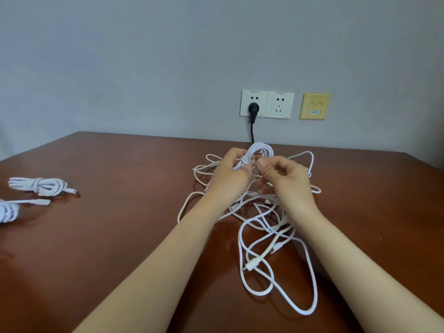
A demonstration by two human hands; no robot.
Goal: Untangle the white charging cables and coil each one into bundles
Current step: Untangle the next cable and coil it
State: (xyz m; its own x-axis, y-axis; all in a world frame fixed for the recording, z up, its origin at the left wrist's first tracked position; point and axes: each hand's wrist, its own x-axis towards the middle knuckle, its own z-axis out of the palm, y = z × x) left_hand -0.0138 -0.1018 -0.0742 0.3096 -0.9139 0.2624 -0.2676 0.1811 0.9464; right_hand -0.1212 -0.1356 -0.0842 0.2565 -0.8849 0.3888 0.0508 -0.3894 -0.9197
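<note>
above the tangled cables (252,265), left hand (230,171) clamps a coiled bundle (260,150); right hand (286,179) pinches the same bundle

The surface (120,236) is a plain, glossy reddish brown. The tangled cables (276,280) at centre right are white, as are the coil (260,150) above them and the bundles (38,186) at the left edge. The wall (144,56) is pale grey-blue. The sockets (280,105) are white, the plug (252,109) black, the data plate (314,106) dull yellow with a small blue label
</note>
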